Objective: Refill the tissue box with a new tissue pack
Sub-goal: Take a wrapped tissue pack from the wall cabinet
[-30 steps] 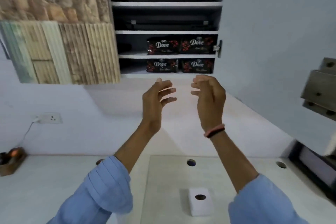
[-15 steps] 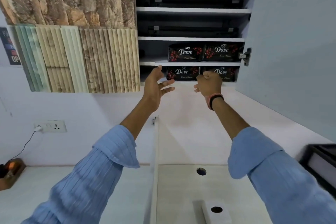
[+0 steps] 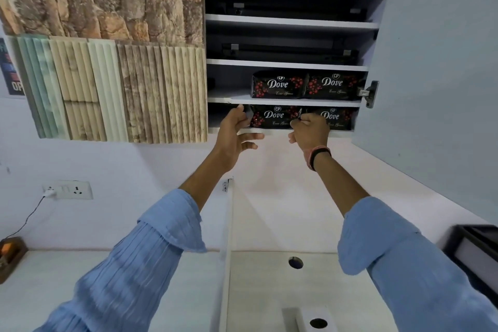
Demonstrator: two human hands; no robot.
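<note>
Black "Dove" tissue packs lie in an open wall cabinet: two on the bottom shelf, two on the shelf above. My left hand (image 3: 237,133) touches the left end of the bottom-left tissue pack (image 3: 273,117), thumb up against it, fingers spread. My right hand (image 3: 310,132) is at that pack's right end, fingers curled around its edge, and partly covers the bottom-right pack (image 3: 336,119). The upper packs (image 3: 279,84) sit untouched. A white tissue box (image 3: 316,319) with a round hole stands on the counter at the bottom edge.
The open cabinet door (image 3: 436,89) hangs at the right with a hinge (image 3: 368,93). Textured sample panels (image 3: 107,48) cover the cabinet to the left. A wall socket (image 3: 67,189) with a plugged cable, a wooden holder (image 3: 10,255) and a dark device (image 3: 477,253) flank the counter.
Both hands rose from in front of the cabinet up to the bottom shelf and now rest on the ends of the bottom-left pack. The view tilted up and closer.
</note>
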